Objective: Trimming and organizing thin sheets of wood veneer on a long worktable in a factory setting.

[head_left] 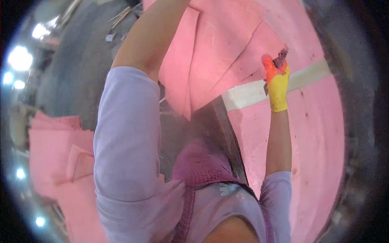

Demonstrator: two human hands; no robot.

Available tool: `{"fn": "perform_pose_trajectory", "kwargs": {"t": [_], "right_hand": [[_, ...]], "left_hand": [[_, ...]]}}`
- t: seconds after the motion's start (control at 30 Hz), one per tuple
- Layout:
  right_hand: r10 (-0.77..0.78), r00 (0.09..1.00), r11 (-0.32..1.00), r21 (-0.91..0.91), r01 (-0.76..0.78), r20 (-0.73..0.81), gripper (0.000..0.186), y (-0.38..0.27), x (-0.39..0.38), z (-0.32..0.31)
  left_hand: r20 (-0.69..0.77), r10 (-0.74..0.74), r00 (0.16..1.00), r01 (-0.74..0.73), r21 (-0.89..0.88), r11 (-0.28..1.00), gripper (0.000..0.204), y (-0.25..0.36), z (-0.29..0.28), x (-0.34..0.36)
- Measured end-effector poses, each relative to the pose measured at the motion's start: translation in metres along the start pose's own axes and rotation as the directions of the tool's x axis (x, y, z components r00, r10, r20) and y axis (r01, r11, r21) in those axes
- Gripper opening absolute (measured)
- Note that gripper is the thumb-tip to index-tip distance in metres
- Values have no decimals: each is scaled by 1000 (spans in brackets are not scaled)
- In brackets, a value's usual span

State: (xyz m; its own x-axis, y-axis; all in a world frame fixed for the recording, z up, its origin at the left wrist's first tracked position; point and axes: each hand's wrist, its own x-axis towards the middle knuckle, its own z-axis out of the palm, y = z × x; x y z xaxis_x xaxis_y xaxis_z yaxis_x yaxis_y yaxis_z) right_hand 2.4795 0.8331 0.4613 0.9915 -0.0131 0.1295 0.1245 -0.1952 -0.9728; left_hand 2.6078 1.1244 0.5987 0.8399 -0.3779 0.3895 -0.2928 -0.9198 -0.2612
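My right hand, in a yellow glove with orange fingers, is closed around a dark, stained brush. Its bristly end points up and away over a pink sheet. Several thin pink sheets overlap in front of me, with one pointed corner hanging past the table's near edge. Under my right hand a pale strip runs across the pink surface. My left arm stretches forward over the sheets and leaves the picture at the top, so the left hand is hidden.
At my left lies a pile of pink sheets, some with folded corners. A dark table edge runs close to my purple apron. Thin sticks and scraps lie on the grey floor at the far left.
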Motion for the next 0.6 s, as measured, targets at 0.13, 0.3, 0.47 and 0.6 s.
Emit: {"fn": "perform_pose_trajectory", "kwargs": {"t": [0.13, 0.3, 0.47, 0.6], "right_hand": [[98, 994, 990, 105, -92, -47, 35, -2, 9, 9], [256, 949, 832, 458, -313, 184, 35, 47, 8, -11], [277, 933, 414, 848, -331, 229, 49, 31, -28, -18], [294, 931, 221, 932, -286, 216, 47, 98, -65, -47]], "left_hand": [[-83, 31, 996, -34, -38, 999, 25, -24, 41, 16], [-54, -30, 998, 20, -174, 985, 29, -15, 46, 11], [-304, 140, 942, -198, -168, 966, 30, -29, 42, -13], [-213, 121, 969, -141, -79, 987, 22, -12, 23, -14]]}}
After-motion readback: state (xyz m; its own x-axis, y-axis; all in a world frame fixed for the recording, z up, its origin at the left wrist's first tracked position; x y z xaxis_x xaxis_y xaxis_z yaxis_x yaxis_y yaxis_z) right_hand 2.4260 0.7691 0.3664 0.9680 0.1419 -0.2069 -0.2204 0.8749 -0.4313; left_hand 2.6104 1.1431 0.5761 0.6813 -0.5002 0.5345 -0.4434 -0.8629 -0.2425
